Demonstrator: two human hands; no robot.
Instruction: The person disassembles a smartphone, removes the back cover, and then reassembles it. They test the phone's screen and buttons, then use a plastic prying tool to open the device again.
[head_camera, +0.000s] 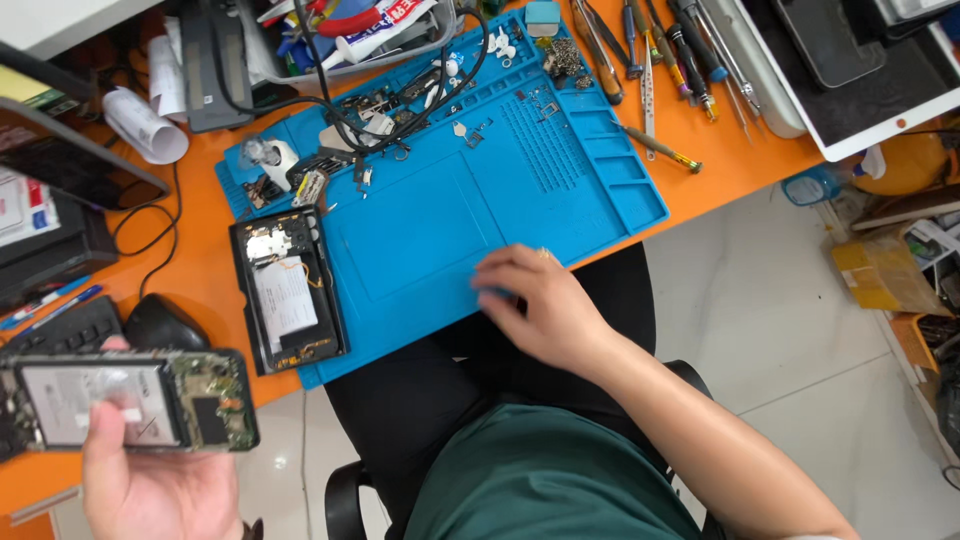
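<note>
From the head camera, the left hand (150, 480) grips an opened phone body (125, 400) with its battery and circuit board exposed. Up and to its right lies a black back cover (290, 290). The right hand (540, 305) rests loosely curled, fingertips on the blue work mat (580, 190), holding nothing visible.

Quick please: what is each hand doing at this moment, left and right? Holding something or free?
Left hand: closed on opened phone.
Right hand: holds nothing visible, fingers resting on blue mat edge.
</note>
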